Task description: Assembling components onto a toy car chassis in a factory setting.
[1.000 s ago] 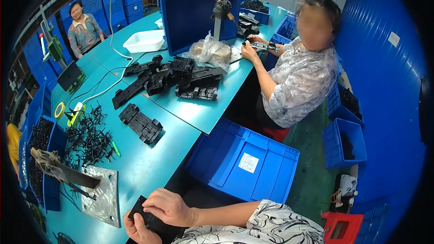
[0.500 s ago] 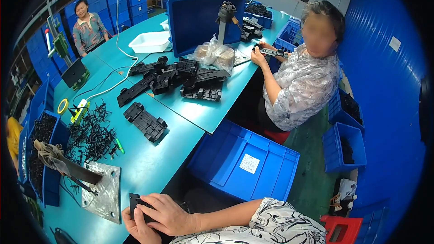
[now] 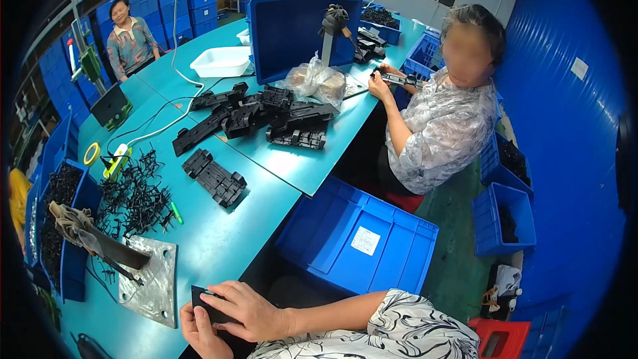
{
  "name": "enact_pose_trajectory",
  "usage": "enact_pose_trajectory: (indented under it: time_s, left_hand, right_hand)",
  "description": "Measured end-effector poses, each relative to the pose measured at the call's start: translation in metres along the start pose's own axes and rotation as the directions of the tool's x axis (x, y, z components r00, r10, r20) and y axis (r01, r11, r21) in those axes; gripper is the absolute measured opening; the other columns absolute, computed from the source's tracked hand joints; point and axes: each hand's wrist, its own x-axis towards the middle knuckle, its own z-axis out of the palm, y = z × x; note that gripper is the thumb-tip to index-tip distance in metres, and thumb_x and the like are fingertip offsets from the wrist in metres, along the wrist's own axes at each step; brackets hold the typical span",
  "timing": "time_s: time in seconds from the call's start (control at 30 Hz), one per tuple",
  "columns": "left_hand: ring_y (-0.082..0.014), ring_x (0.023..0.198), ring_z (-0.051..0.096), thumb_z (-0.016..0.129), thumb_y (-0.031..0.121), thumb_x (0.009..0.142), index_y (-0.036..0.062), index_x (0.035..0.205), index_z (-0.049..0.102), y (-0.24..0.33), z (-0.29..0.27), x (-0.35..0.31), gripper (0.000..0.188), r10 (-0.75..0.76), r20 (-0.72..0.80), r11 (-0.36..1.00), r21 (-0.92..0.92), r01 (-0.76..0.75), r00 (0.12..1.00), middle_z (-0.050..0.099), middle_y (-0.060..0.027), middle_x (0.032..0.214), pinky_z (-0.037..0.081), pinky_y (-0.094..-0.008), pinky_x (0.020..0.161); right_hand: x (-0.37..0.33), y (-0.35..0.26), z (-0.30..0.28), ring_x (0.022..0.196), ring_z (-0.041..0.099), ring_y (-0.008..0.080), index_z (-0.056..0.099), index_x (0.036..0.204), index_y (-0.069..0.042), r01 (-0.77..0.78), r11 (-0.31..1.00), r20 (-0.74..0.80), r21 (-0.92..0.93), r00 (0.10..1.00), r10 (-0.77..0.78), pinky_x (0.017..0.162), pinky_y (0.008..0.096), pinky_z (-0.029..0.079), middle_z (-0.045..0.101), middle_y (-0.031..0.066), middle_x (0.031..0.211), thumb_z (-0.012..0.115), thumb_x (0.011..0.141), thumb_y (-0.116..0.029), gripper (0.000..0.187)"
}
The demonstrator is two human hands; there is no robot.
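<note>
At the table's near edge I hold a black moulded plastic part (image 3: 214,314) between both hands. My left hand (image 3: 202,336) grips it from the near side, thumb up along it. Across its top lie the bent fingers of my right hand (image 3: 251,311), hiding much of its shape. Just left of my hands stands a metal base plate (image 3: 154,292) with a slanted post, its upper end wrapped in cloth (image 3: 74,229). Farther up the table rests a single black chassis-like plastic part (image 3: 214,178).
Small black pieces (image 3: 139,196) lie heaped beside a blue bin (image 3: 76,269) and a green pen (image 3: 177,213). Beyond are piled black parts (image 3: 266,116), a white tray (image 3: 219,62) and an upright blue crate (image 3: 266,33). At right, a co-worker (image 3: 438,119) handles a part above a blue box (image 3: 359,239).
The black part has turned slightly in my hands, and my right fingers have shifted over its top. The things on the table stay put.
</note>
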Motion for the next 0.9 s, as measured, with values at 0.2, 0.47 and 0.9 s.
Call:
enact_pose_trajectory:
  time_s: [0.2,0.47,0.9]
  left_hand:
    - [-0.0021,0.067,0.048,0.052,0.016,0.096,-0.0001,0.109,0.059,0.0,-0.009,0.003,0.021,0.019,0.078,0.987,0.157,-0.031,0.997,0.056,0.0016,0.081,0.035,-0.0155,0.054]
    - [-0.0085,0.082,0.051,0.05,-0.007,0.084,0.0011,0.106,0.066,0.003,-0.006,0.011,0.028,0.274,0.16,0.798,0.512,-0.317,0.948,0.054,-0.0059,0.109,0.039,-0.018,0.065]
    - [-0.0069,0.072,0.057,0.055,0.012,0.093,0.0004,0.125,0.051,-0.011,-0.037,0.013,0.033,-0.172,0.023,0.975,-0.138,0.173,0.985,0.061,-0.0012,0.094,0.047,-0.0201,0.059]
  right_hand:
    - [0.007,0.005,-0.006,0.102,0.055,0.036,0.047,0.128,0.005,-0.127,0.962,-0.013,0.243,0.991,0.134,0.09,0.0407,0.044,0.058,0.021,0.114,0.064,0.082,-0.015,0.053]
    - [0.013,0.007,-0.009,0.098,0.054,0.0135,0.049,0.124,0.006,-0.409,0.63,0.165,0.66,0.897,0.41,0.088,0.0288,0.044,0.061,0.0121,0.106,0.051,0.095,-0.017,0.037]
    - [0.01,0.011,0.014,0.087,0.053,0.007,0.053,0.117,0.005,-0.521,0.279,0.334,0.807,0.792,0.511,0.077,0.0232,0.045,0.061,0.0038,0.096,0.047,0.097,-0.021,0.033]
